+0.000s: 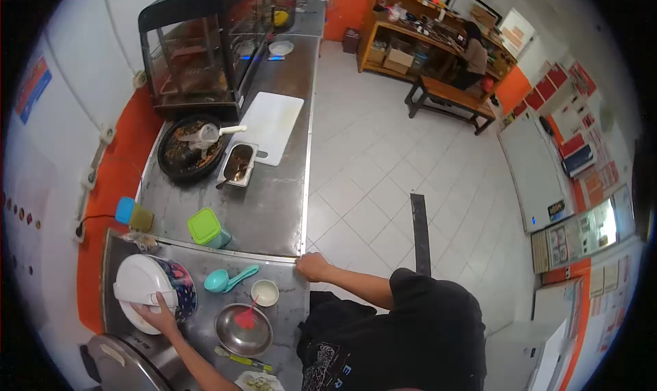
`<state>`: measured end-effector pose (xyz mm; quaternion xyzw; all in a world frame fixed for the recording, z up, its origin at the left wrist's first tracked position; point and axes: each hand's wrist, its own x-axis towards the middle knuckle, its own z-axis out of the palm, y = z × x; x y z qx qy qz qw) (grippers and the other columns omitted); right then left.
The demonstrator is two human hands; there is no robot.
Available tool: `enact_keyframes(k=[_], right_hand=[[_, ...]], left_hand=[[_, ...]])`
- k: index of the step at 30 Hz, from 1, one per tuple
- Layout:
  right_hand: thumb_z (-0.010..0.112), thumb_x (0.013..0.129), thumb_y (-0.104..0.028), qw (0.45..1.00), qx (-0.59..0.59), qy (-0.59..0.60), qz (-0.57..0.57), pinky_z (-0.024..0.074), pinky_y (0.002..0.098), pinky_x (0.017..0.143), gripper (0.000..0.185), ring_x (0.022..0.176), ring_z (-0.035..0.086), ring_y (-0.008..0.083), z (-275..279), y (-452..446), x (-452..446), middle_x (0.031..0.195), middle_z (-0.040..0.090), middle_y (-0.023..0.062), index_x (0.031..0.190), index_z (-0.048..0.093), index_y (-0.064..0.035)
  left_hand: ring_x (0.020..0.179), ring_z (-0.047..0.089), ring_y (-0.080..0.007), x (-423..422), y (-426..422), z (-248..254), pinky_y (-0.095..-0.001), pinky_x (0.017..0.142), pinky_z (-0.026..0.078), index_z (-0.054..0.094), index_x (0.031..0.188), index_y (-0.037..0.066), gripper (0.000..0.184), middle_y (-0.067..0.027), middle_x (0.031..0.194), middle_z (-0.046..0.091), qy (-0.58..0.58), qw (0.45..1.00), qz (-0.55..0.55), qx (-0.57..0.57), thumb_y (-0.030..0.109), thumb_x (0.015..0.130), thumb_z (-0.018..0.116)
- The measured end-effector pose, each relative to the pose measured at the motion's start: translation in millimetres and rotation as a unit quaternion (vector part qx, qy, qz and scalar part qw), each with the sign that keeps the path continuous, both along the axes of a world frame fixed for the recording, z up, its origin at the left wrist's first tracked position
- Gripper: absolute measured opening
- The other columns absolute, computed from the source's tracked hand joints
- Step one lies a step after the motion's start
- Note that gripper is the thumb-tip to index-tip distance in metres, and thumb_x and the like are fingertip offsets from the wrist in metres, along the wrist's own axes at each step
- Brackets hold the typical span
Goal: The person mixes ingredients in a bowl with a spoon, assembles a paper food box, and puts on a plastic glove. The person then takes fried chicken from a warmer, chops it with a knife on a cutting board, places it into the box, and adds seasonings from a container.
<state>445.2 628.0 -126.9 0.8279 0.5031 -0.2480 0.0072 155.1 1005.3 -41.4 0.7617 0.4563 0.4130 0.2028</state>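
Right hand (312, 267): nearest, 6 o'clock of view; fingers folded at the tabletop (290, 336) edge. Can't tell if I'm gripping it or leaning; a slip there could cost me my brace.
Left forearm (197, 361): angled toward 10-11 o'clock, near the green-handled tool (243, 358); a low sweep could knock it.
Steel bowl (241, 340): 4 o'clock of the container; pink tool (244, 318) inside, so a forearm bump could tip both.
Turquoise scoop (217, 281): 3 o'clock of the container, just beside; could get shoved if that slides.
Left hand (157, 314): 8 o'clock of view, thumb and fingers spread on the white lid (140, 276), not clenched.
Patterned container (181, 288): 8 o'clock of view, on the tabletop; off-centre pressure could tilt it toward the metal vessel (137, 376) at 7 o'clock, pinching knuckles.
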Motion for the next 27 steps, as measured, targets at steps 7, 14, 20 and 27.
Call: enact_keyframes(k=[7, 14, 20, 27], right_hand=[[0.051, 0.091, -0.052, 0.984, -0.163, 0.075, -0.005, 0.0534, 0.0432, 0.074, 0.049, 0.088, 0.068, 0.0294, -23, -35, -14, 0.089, 0.071, 0.0101, 0.089, 0.071, -0.0079], [0.067, 0.079, -0.025, 0.917, -0.229, 0.258, 0.2, 0.0487, 0.041, 0.055, 0.026, 0.055, 0.06, 0.0251, -63, -42, -6, 0.063, 0.064, 0.0104, 0.082, 0.063, 0.0008], [0.025, 0.098, -0.056, 0.899, -0.273, 0.343, 0.004, 0.0518, 0.0374, 0.061, 0.078, 0.059, 0.063, 0.0226, -67, -39, 3, 0.07, 0.069, 0.0123, 0.079, 0.072, 0.0032], [0.047, 0.093, -0.047, 0.958, -0.151, 0.062, 0.235, 0.0513, 0.0448, 0.075, 0.05, 0.083, 0.066, 0.0358, -8, -7, -21, 0.085, 0.07, 0.0191, 0.085, 0.073, -0.0048]], left_hand=[[0.121, 0.049, -0.0322, -2, 16, -26, -0.0415, 0.106, 0.035, 0.024, 0.142, -0.01, 0.089, -0.0265, 0.134, 0.046, -0.041, 0.998, -0.009, -0.047, 0.027, 0.081, 0.077], [0.136, 0.031, -0.035, 4, -10, -13, -0.0417, 0.113, 0.025, 0.024, 0.143, -0.008, 0.109, -0.0245, 0.145, 0.032, 0.042, 0.978, 0.155, -0.134, 0.05, 0.071, 0.079], [0.124, 0.043, -0.0349, 8, -46, 6, -0.042, 0.105, 0.034, 0.036, 0.132, -0.007, 0.093, -0.023, 0.133, 0.044, 0.037, 0.996, 0.068, 0.049, 0.037, 0.067, 0.085], [0.094, 0.064, -0.0136, -45, -272, -28, -0.029, 0.079, 0.053, 0.056, 0.113, 0.003, 0.032, -0.0056, 0.097, 0.066, -0.123, 0.939, 0.13, -0.294, 0.015, 0.086, 0.07]])
